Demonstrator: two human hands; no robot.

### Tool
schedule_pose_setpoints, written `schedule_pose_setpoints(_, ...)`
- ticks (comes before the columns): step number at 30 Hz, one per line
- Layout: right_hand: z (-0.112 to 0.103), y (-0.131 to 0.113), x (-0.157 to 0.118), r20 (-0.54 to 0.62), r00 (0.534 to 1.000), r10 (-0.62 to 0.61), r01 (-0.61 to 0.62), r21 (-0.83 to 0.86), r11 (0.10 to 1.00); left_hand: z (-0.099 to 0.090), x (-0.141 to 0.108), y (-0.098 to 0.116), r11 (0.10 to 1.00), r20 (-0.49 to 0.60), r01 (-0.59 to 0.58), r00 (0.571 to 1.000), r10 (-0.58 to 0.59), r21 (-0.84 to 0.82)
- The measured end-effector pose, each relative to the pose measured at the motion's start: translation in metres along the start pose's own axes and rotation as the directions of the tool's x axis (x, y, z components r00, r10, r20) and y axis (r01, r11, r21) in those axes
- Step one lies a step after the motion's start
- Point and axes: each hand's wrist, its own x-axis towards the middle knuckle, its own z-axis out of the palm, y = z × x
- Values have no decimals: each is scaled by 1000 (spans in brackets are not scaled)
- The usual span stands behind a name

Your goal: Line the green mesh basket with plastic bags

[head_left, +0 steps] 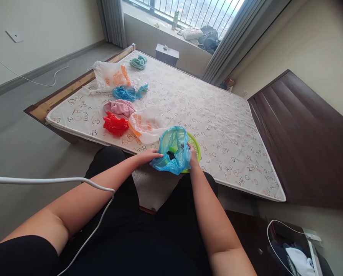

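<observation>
A thin blue plastic bag (174,165) is spread with its mouth wide, partly over a lime-green basket (198,147) at the mattress's near edge. Inside the bag's opening shows something small and black (170,155), too small to name. My left hand (150,155) pinches the bag's left rim between thumb and fingers. On the other side my right hand (193,155) grips the bag's right edge beside the basket; its fingers are partly hidden by the plastic.
On the mattress (217,126) lie a red plastic bag (116,124), a pink cloth (119,108), white bags with orange print (147,122), another blue bag (127,92) and a teal cloth (138,62). A white cable (59,179) crosses above my left arm.
</observation>
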Motion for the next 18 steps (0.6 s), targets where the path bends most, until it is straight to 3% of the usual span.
schedule_pose_setpoints(3, 5, -8, -13, 14, 997, -80, 81, -121, 989, -3, -6, 11, 966, -80, -94, 994, 76, -242)
schedule_pose_setpoints(5, 8, -10, -21, 24, 987, -161, 163, -180, 970, -9, -11, 21, 891, -104, -149, 988, 115, -429)
schedule_pose_setpoints(8, 9, -9, -27, 33, 986, -162, 165, -248, 954, -21, -15, 36, 748, -177, -229, 973, 150, -623)
schedule_pose_setpoints(12, 7, -4, -28, 48, 991, -125, 134, -347, 928, -37, -11, 46, 631, -325, -348, 933, 158, -693)
schedule_pose_setpoints(18, 2, 4, -20, 34, 998, -60, 67, -284, 956, -44, -4, 44, 660, -319, -332, 937, 146, -674)
